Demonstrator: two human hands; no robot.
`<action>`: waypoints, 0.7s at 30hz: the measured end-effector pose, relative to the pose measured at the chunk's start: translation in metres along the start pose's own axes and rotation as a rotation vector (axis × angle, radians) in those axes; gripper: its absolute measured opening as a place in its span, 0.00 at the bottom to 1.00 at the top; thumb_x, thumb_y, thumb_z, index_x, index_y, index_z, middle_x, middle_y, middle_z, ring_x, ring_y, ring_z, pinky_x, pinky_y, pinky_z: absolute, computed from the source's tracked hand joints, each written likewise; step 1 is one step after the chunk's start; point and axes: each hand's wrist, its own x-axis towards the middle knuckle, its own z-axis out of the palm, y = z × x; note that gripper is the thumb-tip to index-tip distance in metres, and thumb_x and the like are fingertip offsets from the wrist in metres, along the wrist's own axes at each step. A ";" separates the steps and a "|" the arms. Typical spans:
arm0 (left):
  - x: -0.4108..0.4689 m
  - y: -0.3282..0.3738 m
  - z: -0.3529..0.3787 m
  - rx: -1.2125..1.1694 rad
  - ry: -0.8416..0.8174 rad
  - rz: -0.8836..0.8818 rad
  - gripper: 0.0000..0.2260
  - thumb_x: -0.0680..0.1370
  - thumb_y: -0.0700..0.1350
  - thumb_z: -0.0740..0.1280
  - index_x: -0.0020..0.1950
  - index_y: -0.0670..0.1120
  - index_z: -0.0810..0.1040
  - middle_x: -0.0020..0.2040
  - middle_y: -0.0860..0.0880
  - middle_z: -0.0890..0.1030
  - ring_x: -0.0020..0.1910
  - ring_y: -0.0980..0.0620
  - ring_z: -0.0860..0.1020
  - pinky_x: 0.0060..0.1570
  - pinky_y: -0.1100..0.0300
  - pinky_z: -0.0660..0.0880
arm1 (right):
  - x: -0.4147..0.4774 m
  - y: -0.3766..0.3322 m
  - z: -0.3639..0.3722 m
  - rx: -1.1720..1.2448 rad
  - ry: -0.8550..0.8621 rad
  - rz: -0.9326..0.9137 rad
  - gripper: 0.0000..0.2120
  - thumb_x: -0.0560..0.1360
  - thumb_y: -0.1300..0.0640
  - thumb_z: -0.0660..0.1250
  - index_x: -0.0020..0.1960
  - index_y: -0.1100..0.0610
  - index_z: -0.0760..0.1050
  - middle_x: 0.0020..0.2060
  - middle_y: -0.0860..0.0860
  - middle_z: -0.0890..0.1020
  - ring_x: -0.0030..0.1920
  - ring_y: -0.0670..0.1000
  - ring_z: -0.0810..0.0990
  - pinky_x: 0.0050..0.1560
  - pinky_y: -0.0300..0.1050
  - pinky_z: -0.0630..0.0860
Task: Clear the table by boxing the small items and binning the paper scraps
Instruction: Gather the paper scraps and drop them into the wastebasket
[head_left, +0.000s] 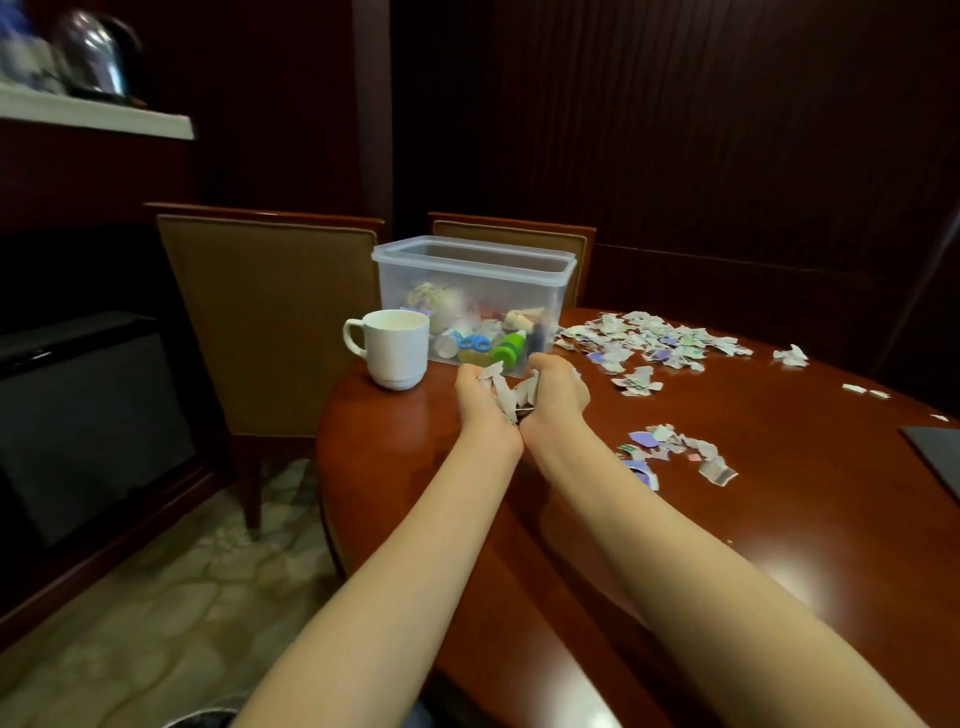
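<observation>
A: Position of arms? Both forearms are extended forward, bare, converging until the wrists nearly touch.

B: Hands? The left hand (480, 397) and right hand (556, 389) are pressed side by side, palms turned inward, fingers curled upward into one shared cup. White paper scraps (506, 389) are clutched between them.

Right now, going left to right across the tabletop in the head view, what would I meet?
White mug → clear plastic box → large scatter of paper scraps → lone clump of scraps → dark flat object at the right edge.
</observation>
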 end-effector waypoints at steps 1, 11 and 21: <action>0.052 -0.007 -0.021 -0.085 -0.006 -0.010 0.16 0.78 0.51 0.56 0.39 0.42 0.73 0.40 0.38 0.77 0.37 0.44 0.77 0.39 0.57 0.73 | -0.002 0.007 0.006 -0.009 -0.021 -0.010 0.11 0.71 0.72 0.63 0.35 0.59 0.68 0.31 0.54 0.73 0.33 0.51 0.74 0.38 0.46 0.76; -0.007 0.081 -0.073 -0.099 0.065 0.133 0.12 0.77 0.42 0.52 0.36 0.45 0.68 0.34 0.45 0.70 0.32 0.49 0.71 0.31 0.60 0.69 | -0.037 0.082 0.068 -0.167 -0.218 0.018 0.15 0.70 0.73 0.60 0.32 0.56 0.69 0.31 0.53 0.74 0.33 0.51 0.75 0.36 0.44 0.76; -0.020 0.128 -0.164 -0.142 0.213 0.114 0.09 0.80 0.45 0.56 0.42 0.44 0.70 0.41 0.45 0.75 0.36 0.50 0.75 0.35 0.59 0.72 | -0.076 0.168 0.104 -0.389 -0.468 0.048 0.18 0.72 0.72 0.56 0.36 0.52 0.76 0.37 0.52 0.76 0.38 0.50 0.77 0.36 0.40 0.75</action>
